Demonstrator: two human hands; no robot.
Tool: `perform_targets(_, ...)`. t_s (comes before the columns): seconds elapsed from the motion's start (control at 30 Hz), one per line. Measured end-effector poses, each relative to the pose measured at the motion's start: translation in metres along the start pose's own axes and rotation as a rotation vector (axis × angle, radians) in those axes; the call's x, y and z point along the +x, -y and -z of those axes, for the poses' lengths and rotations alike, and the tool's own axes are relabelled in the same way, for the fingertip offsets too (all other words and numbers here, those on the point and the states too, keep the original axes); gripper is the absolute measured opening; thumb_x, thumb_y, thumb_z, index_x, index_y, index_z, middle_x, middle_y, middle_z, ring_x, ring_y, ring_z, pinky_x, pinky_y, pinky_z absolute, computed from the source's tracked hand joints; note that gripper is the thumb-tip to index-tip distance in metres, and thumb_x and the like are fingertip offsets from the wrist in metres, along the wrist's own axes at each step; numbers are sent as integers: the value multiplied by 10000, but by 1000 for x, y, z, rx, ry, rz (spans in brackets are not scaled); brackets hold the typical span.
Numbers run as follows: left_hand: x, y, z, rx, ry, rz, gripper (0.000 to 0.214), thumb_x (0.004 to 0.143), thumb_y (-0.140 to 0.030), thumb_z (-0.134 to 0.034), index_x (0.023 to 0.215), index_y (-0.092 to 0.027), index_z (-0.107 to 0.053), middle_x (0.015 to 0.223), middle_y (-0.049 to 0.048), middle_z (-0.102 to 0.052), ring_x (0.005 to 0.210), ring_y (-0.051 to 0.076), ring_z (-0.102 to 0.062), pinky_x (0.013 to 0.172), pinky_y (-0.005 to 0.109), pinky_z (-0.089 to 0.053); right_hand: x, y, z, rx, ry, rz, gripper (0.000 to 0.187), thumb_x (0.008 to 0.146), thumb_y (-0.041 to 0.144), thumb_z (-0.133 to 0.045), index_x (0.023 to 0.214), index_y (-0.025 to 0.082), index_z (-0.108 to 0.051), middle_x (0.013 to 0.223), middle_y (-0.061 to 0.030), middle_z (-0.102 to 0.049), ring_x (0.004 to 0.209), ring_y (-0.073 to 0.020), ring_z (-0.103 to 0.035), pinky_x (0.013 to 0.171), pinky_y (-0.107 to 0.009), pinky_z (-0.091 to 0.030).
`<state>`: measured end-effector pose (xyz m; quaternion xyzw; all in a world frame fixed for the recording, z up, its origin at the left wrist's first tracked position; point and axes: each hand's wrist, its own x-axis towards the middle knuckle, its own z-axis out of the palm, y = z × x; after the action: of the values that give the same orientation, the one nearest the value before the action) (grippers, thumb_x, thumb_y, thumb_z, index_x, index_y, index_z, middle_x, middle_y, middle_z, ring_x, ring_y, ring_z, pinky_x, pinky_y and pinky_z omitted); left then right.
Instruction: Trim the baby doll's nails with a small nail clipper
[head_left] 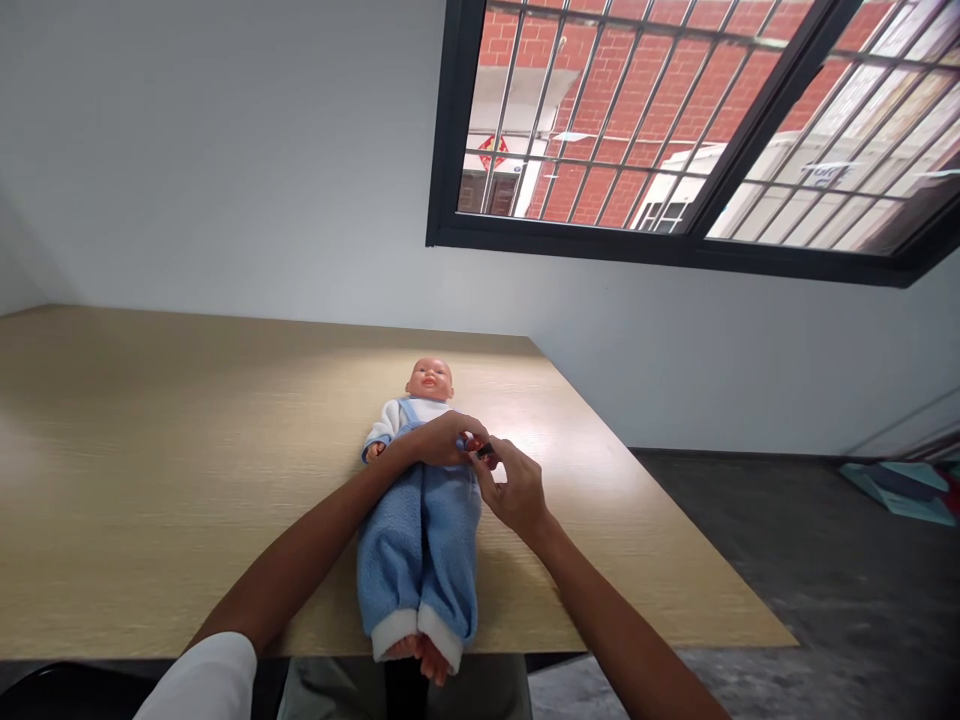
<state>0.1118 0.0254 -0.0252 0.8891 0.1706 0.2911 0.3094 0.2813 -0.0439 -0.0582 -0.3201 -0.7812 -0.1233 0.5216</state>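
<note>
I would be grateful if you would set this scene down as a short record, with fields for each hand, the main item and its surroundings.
Left hand: the left hand lies across the doll's chest.
Right hand: the right hand has its fingers at a small red-and-black object, too small to identify.
Main item: a baby doll in blue fleece overalls, lying on its back.
Surface: light wood-grain table.
Beyond: black-framed barred window.

Daylight from the window (600,120) glares on the tabletop (517,415).
</note>
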Motion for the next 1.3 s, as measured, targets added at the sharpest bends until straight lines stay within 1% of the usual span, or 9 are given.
perform_targets(0.1, 0, 3, -1, -11, -37, 0, 234, 675, 0, -597, 876, -88, -679, 793, 23, -657, 712, 110, -555, 696, 211, -470, 0, -2, 0, -2, -17, 3, 204, 938, 209, -596, 1133, 183, -540, 761, -20, -631, 598, -142, -592, 553, -265, -512)
perform_targets(0.2, -1, 5, -1, -23, -64, -6, 246, 704, -27, -608, 931, -85, -682, 817, 41, -672, 735, 119, -579, 720, 223, -486, -1, -4, -1, -6, -36, 9, 230, 937, 188, -596, 1156, 181, -527, 768, -18, -629, 606, -141, -596, 558, -263, -513)
perform_targets(0.43, -2, 7, -1, -41, -86, -34, 208, 747, -102, -657, 950, -82, -699, 817, 61, -689, 729, 132, -590, 701, 227, -482, -3, -8, -3, -5, -38, 23, 255, 930, 177, -593, 1175, 174, -522, 801, -33, -633, 636, -150, -606, 582, -275, -534)
perform_targets(0.63, -2, 9, -2, -59, -153, -16, 188, 795, -145, -650, 963, -86, -709, 857, 81, -711, 763, 141, -614, 725, 235, -500, -2, -6, -3, 2, -12, 27, 257, 934, 149, -566, 1186, 177, -527, 860, -56, -633, 679, -150, -621, 601, -271, -550)
perform_targets(0.77, -1, 8, -3, -56, -150, -13, 185, 802, -146, -645, 963, -91, -716, 851, 75, -717, 765, 140, -624, 737, 237, -510, -2, -5, -2, -3, -7, 31, 268, 931, 154, -564, 1195, 176, -524, 864, -59, -621, 674, -149, -615, 590, -268, -548)
perform_targets(0.9, -1, 9, -3, -29, -149, -5, 187, 813, -154, -644, 978, -96, -711, 895, 83, -722, 785, 145, -627, 740, 240, -506, -2, -6, -2, -18, -12, 49, 271, 936, 140, -543, 1202, 184, -528, 848, -56, -623, 702, -160, -622, 604, -271, -548)
perform_targets(1.0, -1, 9, -4, -4, -156, -3, 184, 817, -163, -647, 978, -98, -706, 913, 90, -720, 793, 151, -625, 739, 245, -503, -2, -6, -2, -35, -17, 56, 277, 928, 161, -583, 1199, 174, -528, 824, -52, -616, 684, -163, -613, 587, -270, -540)
perform_targets(1.13, -1, 7, -4, 10, -151, -19, 146, 828, -169, -638, 939, -102, -703, 880, 82, -709, 796, 154, -623, 745, 247, -503, -1, -5, -2, -50, -14, 63, 278, 934, 159, -569, 1208, 168, -529, 832, -58, -617, 688, -163, -612, 585, -270, -539)
perform_targets(1.3, 0, 8, -4, 20, -156, -45, 151, 834, -195, -633, 934, -105, -701, 858, 75, -697, 786, 156, -614, 741, 254, -502, 0, -5, -2, -62, -12, 83, 275, 944, 146, -541, 1217, 176, -525, 857, -61, -624, 689, -152, -614, 577, -251, -531)
